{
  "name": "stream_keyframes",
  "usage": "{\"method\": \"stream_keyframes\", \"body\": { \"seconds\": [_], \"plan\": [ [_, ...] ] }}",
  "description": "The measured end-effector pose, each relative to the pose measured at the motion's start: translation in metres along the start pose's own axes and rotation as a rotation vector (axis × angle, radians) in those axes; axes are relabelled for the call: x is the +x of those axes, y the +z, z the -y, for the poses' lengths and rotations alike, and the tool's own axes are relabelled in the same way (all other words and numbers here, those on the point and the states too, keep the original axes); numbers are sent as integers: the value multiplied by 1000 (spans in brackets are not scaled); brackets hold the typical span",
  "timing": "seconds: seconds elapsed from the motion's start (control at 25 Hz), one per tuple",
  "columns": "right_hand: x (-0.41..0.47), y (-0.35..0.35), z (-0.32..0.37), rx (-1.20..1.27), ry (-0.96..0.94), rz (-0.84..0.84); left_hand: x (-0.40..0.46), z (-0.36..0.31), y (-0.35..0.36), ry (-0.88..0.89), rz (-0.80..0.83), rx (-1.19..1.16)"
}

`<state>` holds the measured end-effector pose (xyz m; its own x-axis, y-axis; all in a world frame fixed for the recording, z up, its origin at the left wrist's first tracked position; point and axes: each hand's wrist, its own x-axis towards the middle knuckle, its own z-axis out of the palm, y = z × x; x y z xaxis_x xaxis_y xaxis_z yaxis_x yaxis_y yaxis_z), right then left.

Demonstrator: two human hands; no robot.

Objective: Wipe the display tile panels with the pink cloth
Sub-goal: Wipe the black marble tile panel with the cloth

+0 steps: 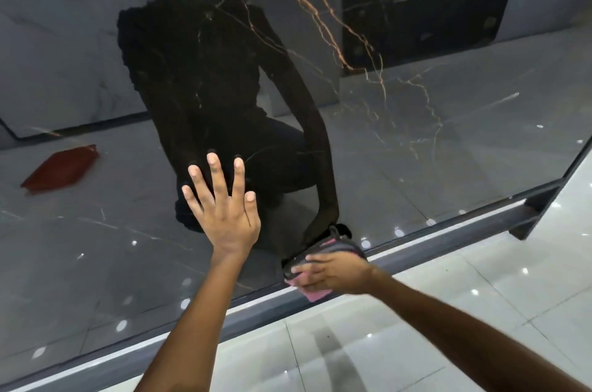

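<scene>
Hands on glossy black gold-veined display tile panel (400,135)
Left hand (224,209) flat, fingers spread, against panel; right hand (333,273) gripping folded pink cloth (315,292) at panel's lower edge

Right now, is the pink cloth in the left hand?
No, the right hand holds the pink cloth at the panel's bottom edge; the left hand lies flat, fingers spread.
</scene>
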<state>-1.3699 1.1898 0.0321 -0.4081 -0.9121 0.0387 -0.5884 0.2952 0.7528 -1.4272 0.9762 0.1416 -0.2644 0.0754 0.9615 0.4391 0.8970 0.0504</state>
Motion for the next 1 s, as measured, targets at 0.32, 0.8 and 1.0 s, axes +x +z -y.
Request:
{"method": "stream_keyframes", "body": {
  "seconds": [0.32, 0.8, 1.0],
  "plan": [
    [-2, -51, -91, 264, 1406, -737, 0, -43, -15, -143, 79, -224],
    [-99, -2, -129, 609, 2289, -1079, -27, -35, 23, 121, 94, 81],
    [66, -22, 77, 1221, 1862, -884, -28, -30, 23, 115, 78, 106]
  ]
}}
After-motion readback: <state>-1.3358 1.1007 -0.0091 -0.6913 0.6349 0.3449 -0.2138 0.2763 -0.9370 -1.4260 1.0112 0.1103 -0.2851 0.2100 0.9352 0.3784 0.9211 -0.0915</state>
